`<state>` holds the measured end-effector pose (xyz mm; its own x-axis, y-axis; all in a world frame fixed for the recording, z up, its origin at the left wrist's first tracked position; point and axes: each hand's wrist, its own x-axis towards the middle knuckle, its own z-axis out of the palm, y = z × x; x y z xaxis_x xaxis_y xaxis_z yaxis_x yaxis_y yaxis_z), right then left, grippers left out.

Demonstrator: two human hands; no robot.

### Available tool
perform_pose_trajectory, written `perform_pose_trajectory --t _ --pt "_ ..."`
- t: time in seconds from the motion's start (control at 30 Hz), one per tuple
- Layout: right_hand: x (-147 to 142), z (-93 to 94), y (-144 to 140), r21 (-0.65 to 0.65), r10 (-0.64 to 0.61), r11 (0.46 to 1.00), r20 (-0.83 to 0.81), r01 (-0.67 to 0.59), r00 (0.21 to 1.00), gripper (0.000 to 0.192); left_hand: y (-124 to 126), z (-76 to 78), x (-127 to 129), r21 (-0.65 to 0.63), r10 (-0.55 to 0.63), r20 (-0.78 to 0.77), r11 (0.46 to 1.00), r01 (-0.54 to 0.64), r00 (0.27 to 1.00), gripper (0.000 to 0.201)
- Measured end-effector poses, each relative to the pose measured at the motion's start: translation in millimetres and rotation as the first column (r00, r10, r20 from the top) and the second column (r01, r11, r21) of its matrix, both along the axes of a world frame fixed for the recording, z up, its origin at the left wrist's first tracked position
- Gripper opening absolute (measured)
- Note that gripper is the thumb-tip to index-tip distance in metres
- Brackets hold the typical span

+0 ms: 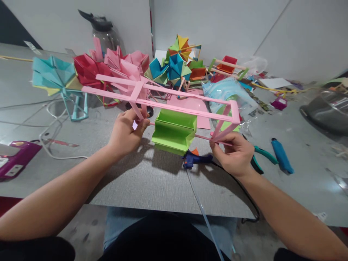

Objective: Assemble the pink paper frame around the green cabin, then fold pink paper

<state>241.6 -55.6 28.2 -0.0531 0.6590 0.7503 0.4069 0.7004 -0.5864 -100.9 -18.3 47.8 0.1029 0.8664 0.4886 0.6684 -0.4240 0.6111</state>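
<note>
the grey counter [130, 192] runs across the middle of the view. held up over it, at the centre, is a long pink rack made of flat paper-like strips [176, 108]. it looks very light and a bit bendy, so a hard squeeze might crease it; the corners, where strips meet, look best to hold. below its long bars is a lime green wheel of folded paper [174, 131]. it seems soft and easy to dent, so it's wise not to press its folds. the left hand [126, 132], left of centre, pinches the rack's low part with thumb and fingers. the right hand [235, 152], right of centre, pinches the low corner at the other end. just under the wheel in view is a dark blue glue gun [194, 158]. smallest is a thin pink rod [202, 137] beside the wheel; it may bend, so hold it gently.
</note>
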Motion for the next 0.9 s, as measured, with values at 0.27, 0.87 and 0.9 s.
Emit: perform_pose_trajectory --t 0.27,0.87,0.9 --pt "-1.2 0.4 -1.0 -0.029 -0.044 0.999 -0.029 0.043 0.999 0.012 0.2 0.7 1.0 -0.010 0.010 0.016 1.000 -0.010 1.000 0.010" --pt "2.6 2.2 -1.0 -0.273 0.074 0.953 -0.222 -0.135 0.972 0.057 8.1 5.1 -1.6 0.008 0.051 0.048 0.999 -0.051 0.998 0.015" --pt "5.3 2.0 1.6 -0.267 0.098 0.950 -0.242 -0.163 0.965 0.056 10.2 4.9 -3.3 0.032 0.055 0.053 0.998 -0.057 0.997 0.014"
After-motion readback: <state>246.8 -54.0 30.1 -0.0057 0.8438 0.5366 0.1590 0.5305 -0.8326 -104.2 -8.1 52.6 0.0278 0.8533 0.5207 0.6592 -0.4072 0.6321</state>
